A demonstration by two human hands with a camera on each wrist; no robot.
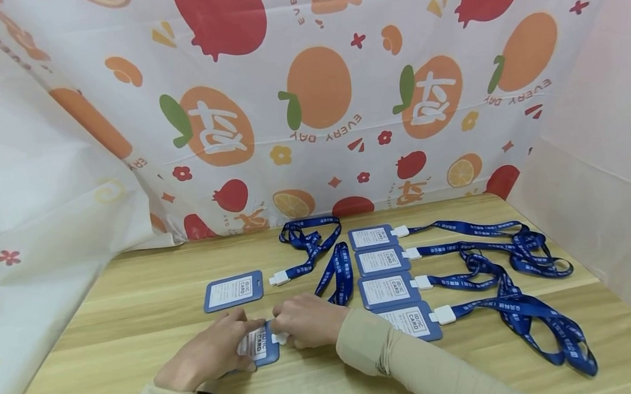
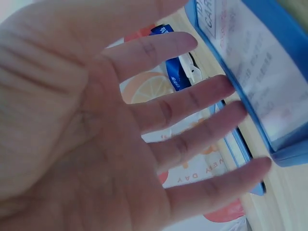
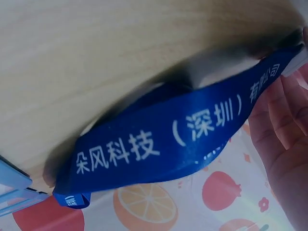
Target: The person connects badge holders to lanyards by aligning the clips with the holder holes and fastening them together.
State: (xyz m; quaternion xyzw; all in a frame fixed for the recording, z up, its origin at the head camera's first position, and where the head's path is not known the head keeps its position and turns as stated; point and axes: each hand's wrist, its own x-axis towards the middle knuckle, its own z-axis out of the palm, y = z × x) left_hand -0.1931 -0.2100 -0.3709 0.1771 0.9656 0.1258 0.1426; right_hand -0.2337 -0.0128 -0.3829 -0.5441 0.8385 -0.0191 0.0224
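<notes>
My left hand (image 1: 208,350) holds a blue-framed ID badge holder (image 1: 268,356) on the near part of the table, thumb at one long edge and fingers at the other. In the left wrist view the fingertips meet the rim of this badge holder (image 2: 262,67). My right hand (image 1: 311,320) pinches the white clip (image 1: 281,338) of a lanyard at the holder's slotted right end. Fingers hide part of the clip, and whether it is hooked through the slot I cannot tell. The printed blue lanyard strap (image 3: 144,144) loops away from the right hand, behind it in the head view.
Another badge holder (image 1: 233,291) lies beyond my left hand, near a loose lanyard (image 1: 309,250) with a white clip (image 1: 279,278). To the right, several badge holders (image 1: 385,291) with lanyards (image 1: 510,306) lie in a column. A fruit-print cloth (image 1: 321,161) hangs behind the wooden table (image 1: 125,323).
</notes>
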